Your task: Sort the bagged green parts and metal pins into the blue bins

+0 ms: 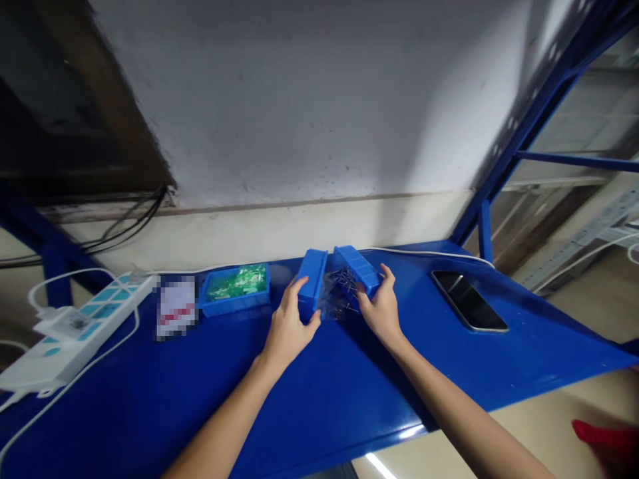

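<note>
On a blue bench (309, 399), a person's left hand (292, 326) holds a tipped plastic bin (309, 279) between thumb and fingers — just left of a cluster of thin dark pins (343, 278). Just right of the cluster, the right hand (382, 306) grips a second tipped bin (360, 266) the same way. Well right of it lies a smartphone (469, 301) — well left, a tray of green packets (237, 282). A pale wall (299, 100) rises behind.

This looks like a small workshop or packing corner: a blue metal table (309, 406) across the lower frame, braced uprights (536, 118) at upper right, small blue parts bins (309, 283) mid-frame, a power strip (72, 346) at left, and a bare, scuffed wall (299, 133) above.
</note>
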A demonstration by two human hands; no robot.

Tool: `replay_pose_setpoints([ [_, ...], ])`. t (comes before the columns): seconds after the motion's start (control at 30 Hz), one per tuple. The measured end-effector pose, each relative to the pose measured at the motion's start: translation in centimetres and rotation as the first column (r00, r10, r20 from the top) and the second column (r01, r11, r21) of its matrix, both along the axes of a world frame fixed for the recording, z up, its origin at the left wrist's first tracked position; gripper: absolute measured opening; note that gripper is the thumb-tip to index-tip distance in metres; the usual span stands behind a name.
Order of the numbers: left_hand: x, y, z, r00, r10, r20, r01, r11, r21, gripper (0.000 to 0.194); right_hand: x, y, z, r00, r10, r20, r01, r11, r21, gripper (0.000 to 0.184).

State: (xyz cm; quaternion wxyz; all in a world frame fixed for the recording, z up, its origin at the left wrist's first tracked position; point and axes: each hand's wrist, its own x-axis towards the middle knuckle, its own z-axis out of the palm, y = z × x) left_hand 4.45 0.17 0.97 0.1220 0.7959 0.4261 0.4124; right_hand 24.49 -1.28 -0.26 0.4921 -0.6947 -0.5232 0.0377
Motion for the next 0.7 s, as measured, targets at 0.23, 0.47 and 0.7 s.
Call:
replay_pose_setpoints([
  [0.23, -2.0, -0.1, 1.7, 0.987, -0.086, -0.137, 0.093, 0.995, 0.043, 0.058, 0.6, -0.4, -0.4, 0.961, 0.091, 0.259, -0.11, 0.992, 0.06, 0.067],
  [0.47, -2.5, 0.1, 2.4, 0.994, -0.06, -0.093, 0.068, 0.994, 0.088, 0.053, 1.5, -0.6, 0.3, 0.938, 0.053, 0.342, -0.068, 0.997, 0.033, 0.07],
  [0.7, -2.8, 1.4, 2.8, 0.991, 0.096, 0.094, -0.114, 0.969, 0.218, 0.051, 1.7, -0.6, 0.5, 0.94, 0.001, 0.342, -0.006, 1.0, 0.015, 0.073],
])
